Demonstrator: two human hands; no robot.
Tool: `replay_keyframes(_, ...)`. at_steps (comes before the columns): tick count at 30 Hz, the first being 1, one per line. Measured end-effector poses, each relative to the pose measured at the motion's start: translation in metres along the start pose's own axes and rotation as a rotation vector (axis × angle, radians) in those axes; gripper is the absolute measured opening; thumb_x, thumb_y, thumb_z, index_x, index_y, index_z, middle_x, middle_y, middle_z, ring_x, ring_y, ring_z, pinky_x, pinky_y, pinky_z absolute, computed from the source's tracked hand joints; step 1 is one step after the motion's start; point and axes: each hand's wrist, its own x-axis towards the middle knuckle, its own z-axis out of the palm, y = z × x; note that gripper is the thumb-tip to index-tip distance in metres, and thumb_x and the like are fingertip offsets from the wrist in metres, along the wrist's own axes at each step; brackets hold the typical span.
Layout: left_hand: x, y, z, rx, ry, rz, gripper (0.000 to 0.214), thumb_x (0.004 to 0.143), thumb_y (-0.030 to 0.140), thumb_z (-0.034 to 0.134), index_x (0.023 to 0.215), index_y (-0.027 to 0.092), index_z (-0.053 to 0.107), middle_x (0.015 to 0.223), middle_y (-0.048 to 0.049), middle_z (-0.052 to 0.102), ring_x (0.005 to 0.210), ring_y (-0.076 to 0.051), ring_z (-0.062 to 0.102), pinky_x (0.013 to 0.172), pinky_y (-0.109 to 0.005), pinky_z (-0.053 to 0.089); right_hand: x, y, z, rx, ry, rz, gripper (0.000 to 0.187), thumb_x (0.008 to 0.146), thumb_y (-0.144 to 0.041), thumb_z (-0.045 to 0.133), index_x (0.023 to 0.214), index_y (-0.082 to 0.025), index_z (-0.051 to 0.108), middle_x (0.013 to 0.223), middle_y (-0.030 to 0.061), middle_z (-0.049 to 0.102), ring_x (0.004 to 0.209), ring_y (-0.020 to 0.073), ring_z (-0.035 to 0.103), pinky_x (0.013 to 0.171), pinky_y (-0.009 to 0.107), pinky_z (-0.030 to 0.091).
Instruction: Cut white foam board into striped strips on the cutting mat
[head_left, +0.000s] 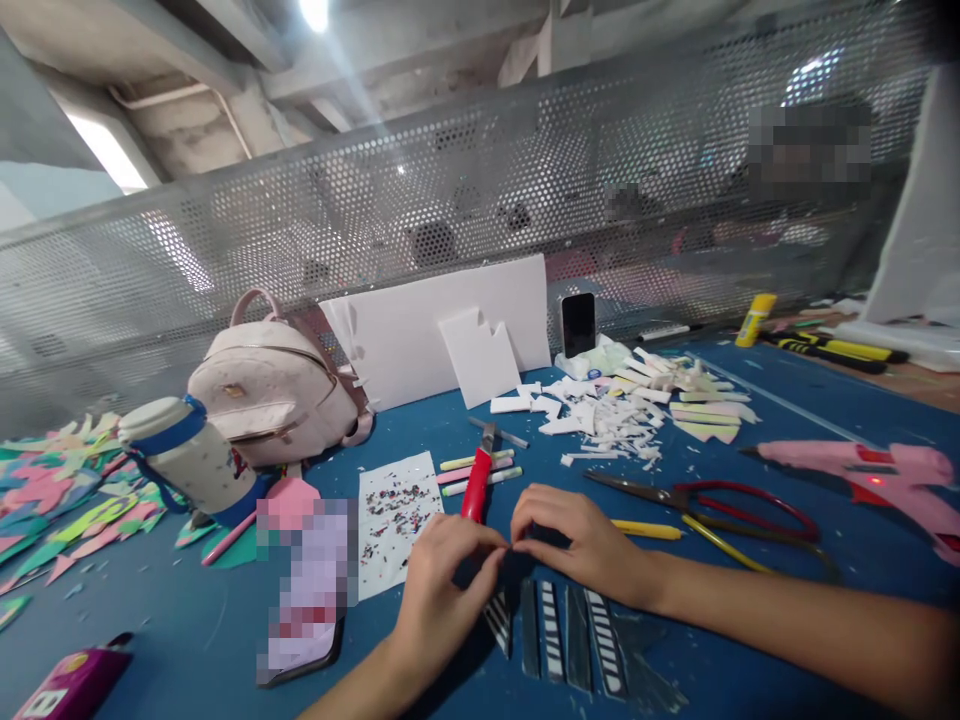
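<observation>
My left hand (442,575) and my right hand (574,540) meet fingertip to fingertip above the blue table (187,630). Both are closed in a pinch; a small dark piece seems to lie between them, too hidden to name. Just below, dark strips (577,640) and black-and-white striped strips (604,640) lie side by side. One striped piece (499,622) is partly covered by my left hand. A red utility knife (478,485) lies beyond my fingers, beside several thin markers (480,477). Scissors (720,500) and a yellow pen (649,530) are beside my right forearm.
On the right lies a pink glue gun (862,465) with a lit red light. White scraps (615,420) are heaped at the back. A backpack (274,390), a bottle (187,455), a phone (311,590) and coloured scraps (67,500) occupy the left. White boards (450,330) stand behind.
</observation>
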Motion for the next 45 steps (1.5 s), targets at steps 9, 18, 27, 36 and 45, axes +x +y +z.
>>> replay_keyframes(9, 0.029, -0.053, -0.061, 0.518, -0.012, -0.024, 0.017, 0.097, 0.020, 0.049, 0.099, 0.021, 0.066, 0.094, -0.0047, 0.074, 0.088, -0.022, 0.066, 0.080, -0.034, 0.041, 0.003, -0.002, 0.000, 0.032, -0.023, 0.046, 0.008, 0.096, -0.021, 0.058, 0.089, -0.020, 0.061, 0.087, 0.0025, 0.064, 0.083, 0.0165, 0.055, 0.074, 0.028, 0.042)
replay_keyframes(18, 0.029, -0.078, -0.060, 0.735, -0.230, -0.167, 0.021, 0.092, 0.014, 0.053, 0.091, 0.022, 0.072, 0.094, -0.0042, 0.076, 0.089, -0.026, 0.068, 0.080, -0.038, 0.039, 0.006, -0.001, -0.001, 0.094, -0.033, 0.134, 0.009, 0.095, -0.019, 0.059, 0.087, -0.020, 0.061, 0.086, 0.0010, 0.063, 0.080, 0.0151, 0.054, 0.071, 0.027, 0.042)
replay_keyframes(27, 0.031, -0.074, -0.056, 0.820, -0.281, -0.170, 0.024, 0.096, 0.018, 0.050, 0.098, 0.026, 0.073, 0.098, -0.0030, 0.074, 0.092, -0.025, 0.067, 0.083, -0.037, 0.039, 0.005, 0.000, -0.001, 0.121, -0.034, 0.158, 0.008, 0.094, -0.018, 0.060, 0.087, -0.020, 0.062, 0.087, 0.0011, 0.063, 0.080, 0.0151, 0.054, 0.070, 0.027, 0.043)
replay_keyframes(36, 0.033, -0.073, -0.048, 0.952, -0.289, -0.112, 0.021, 0.092, 0.012, 0.051, 0.090, 0.019, 0.071, 0.089, -0.0079, 0.071, 0.089, -0.029, 0.065, 0.082, -0.040, 0.037, 0.004, 0.000, 0.000, 0.124, -0.037, 0.151, 0.008, 0.095, -0.019, 0.059, 0.087, -0.021, 0.062, 0.087, 0.0014, 0.062, 0.080, 0.0152, 0.054, 0.069, 0.026, 0.042)
replay_keyframes(45, 0.033, -0.073, -0.043, 1.028, -0.311, -0.100, 0.021, 0.091, 0.009, 0.047, 0.084, 0.017, 0.065, 0.086, -0.0085, 0.068, 0.083, -0.028, 0.064, 0.079, -0.040, 0.036, 0.006, -0.002, -0.001, 0.109, -0.029, 0.135, 0.008, 0.095, -0.019, 0.059, 0.087, -0.020, 0.062, 0.087, 0.0010, 0.063, 0.081, 0.0148, 0.055, 0.070, 0.025, 0.042)
